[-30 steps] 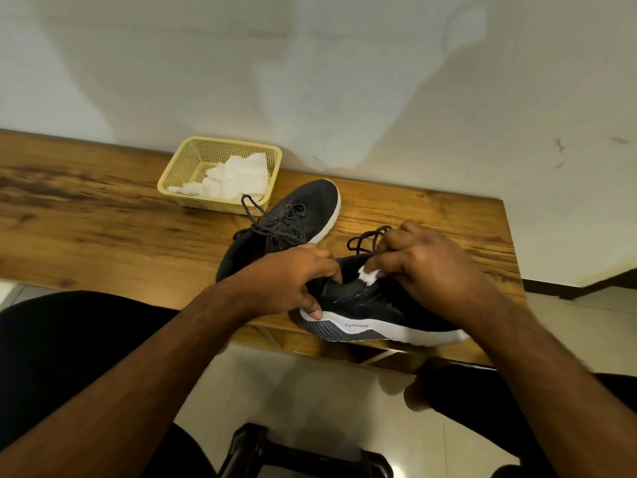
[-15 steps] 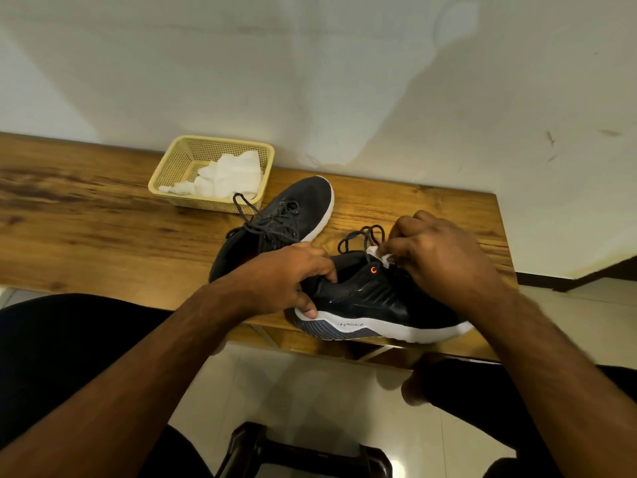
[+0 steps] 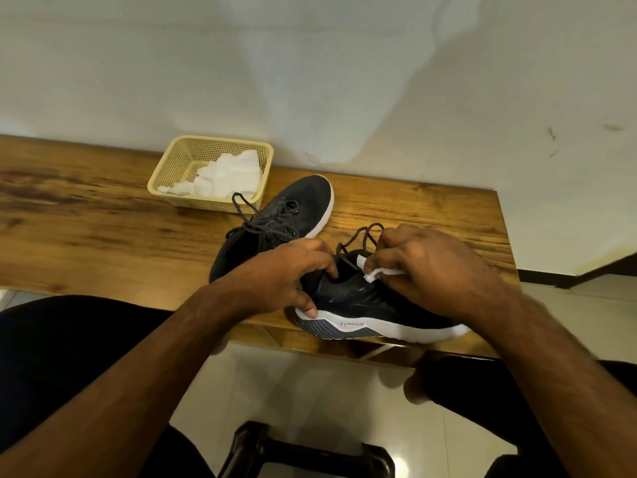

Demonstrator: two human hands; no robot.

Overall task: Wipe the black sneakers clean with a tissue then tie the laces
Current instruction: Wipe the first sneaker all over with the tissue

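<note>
wiping stroke has travelled up to the lace area; laces not yet tied

at the left of the bench [image 3: 86, 229] the yellow basket [image 3: 172, 167] holds the spare tissues [image 3: 227, 175], untouched. just beside it the far sneaker [image 3: 275, 225] lies with its laces loose and spread.

your left hand [image 3: 279, 274] grips the heel end of the near sneaker [image 3: 362, 305]: fingers curled over the collar, thumb pressed on the white sole. that hold matches the frames of a second ago.

the change is on the right. your right hand [image 3: 434, 270] has its fingers closed together, pinching a folded tissue [image 3: 377, 272]. a second ago the tissue lay lower on the side panel; it now sits up by the eyelets, touching the upper just beside the loose laces [image 3: 362, 236]. the near sneaker rests across the front edge of the bench, sole toward you.

judgement: this side is getting covered, but wiping is not done. you have both hands on the near sneaker, so the far one waits. the loose lace loops lie near the tissue and could snag.
</note>
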